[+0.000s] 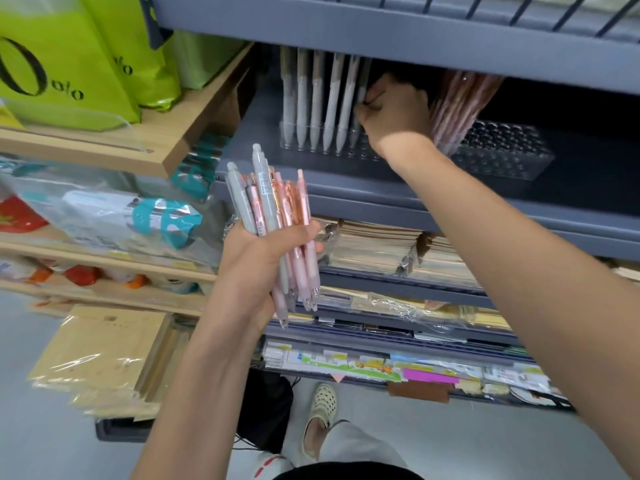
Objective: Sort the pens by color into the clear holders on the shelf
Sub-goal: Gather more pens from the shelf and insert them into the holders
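My left hand (pixel 266 251) grips a mixed bunch of pens (pixel 273 216), grey and pink, held upright below the grey shelf (pixel 346 181). My right hand (pixel 391 112) reaches into the shelf and pinches a grey pen (pixel 360 98) standing at the right end of a row of grey pens (pixel 318 102) in a clear holder (pixel 325 147). To the right of that hand, pink pens (pixel 457 105) lean in a second clear holder (pixel 502 150), most of whose holes are bare. The upper ends of the shelved pens are hidden by the shelf above.
The grey shelf above (pixel 415 32) overhangs the holders closely. Lower grey shelves hold wrapped notebooks (pixel 381 247) and stickers (pixel 381 368). A wooden rack at left carries green bags (pixel 69 64) and packaged goods (pixel 121 220). My foot (pixel 322 407) stands on the floor below.
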The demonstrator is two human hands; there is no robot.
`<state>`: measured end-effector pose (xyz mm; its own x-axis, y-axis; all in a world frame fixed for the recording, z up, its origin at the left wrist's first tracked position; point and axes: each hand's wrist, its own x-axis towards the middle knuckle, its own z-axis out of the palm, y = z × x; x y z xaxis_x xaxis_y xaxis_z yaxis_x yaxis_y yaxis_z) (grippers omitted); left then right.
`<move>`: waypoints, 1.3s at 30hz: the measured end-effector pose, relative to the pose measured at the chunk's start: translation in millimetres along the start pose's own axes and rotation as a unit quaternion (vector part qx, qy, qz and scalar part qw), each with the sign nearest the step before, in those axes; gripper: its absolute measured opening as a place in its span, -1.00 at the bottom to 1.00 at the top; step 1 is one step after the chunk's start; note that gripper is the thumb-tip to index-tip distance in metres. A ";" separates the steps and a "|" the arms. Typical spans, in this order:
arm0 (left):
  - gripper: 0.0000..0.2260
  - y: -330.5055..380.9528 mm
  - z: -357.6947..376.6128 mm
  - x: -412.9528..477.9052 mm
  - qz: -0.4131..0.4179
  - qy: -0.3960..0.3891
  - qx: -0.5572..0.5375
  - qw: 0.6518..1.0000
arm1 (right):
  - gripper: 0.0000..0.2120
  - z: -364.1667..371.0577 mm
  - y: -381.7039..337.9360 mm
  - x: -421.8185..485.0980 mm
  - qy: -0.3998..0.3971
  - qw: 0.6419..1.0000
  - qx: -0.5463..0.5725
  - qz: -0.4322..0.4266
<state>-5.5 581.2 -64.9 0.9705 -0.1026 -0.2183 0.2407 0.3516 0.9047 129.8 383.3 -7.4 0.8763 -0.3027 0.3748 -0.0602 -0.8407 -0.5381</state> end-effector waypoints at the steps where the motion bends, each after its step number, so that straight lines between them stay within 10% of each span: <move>1: -0.55 0.8 -0.8 -1.3 -0.003 0.000 0.002 1.000 | -0.81 0.1 0.0 -0.1 -0.004 1.000 0.003 0.001; 10: -0.56 7.7 -6.6 -2.8 0.022 -0.038 0.027 0.999 | -0.94 -27.0 -3.0 -37.7 0.009 0.966 0.253 0.060; 19: -0.68 4.2 7.2 11.2 0.037 -0.112 0.057 0.991 | -0.85 -40.0 -3.2 -105.6 -0.243 0.907 0.343 0.010; 29: -0.68 -3.9 15.2 30.4 0.005 -0.086 0.018 0.996 | -0.85 -51.5 16.8 -99.3 -0.122 0.834 0.527 0.111; 39: -0.71 -19.2 51.2 28.7 0.009 -0.081 0.069 0.994 | -0.80 -64.1 36.8 -129.8 -0.048 0.844 0.508 0.166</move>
<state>16.9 523.9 -69.8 0.9564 -0.2509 -0.1498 0.2083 0.2258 0.9516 -16.7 362.9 -27.5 0.9292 -0.3676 0.0389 0.0877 0.1169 -0.9893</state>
